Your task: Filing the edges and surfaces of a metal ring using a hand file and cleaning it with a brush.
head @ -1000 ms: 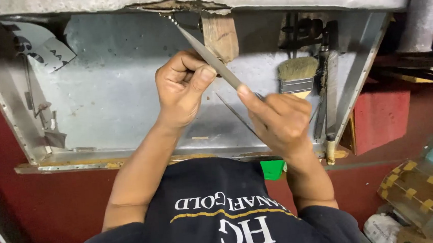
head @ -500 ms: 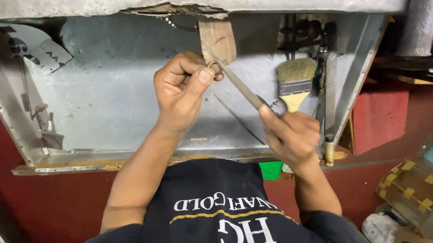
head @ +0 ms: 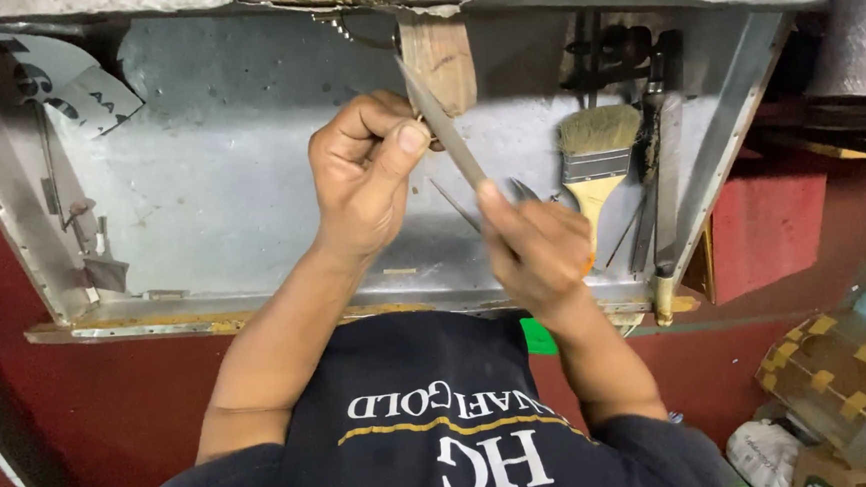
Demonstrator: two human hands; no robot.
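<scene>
Meanwhile both hands, left (head: 364,182) and right (head: 533,247), grip a metal file (head: 443,128); checkered box (head: 842,374) lower right.

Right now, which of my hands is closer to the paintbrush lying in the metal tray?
Right. Your right hand, gripping the metal file, sits just beside the paintbrush, almost touching its wooden handle. Your left hand is farther off, up by the wooden block.

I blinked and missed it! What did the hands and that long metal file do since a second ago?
The right hand drew the file back toward the body, so less blade pokes past the wooden peg. The left hand stayed pinching a small piece against the peg. The paintbrush did not move.
</scene>
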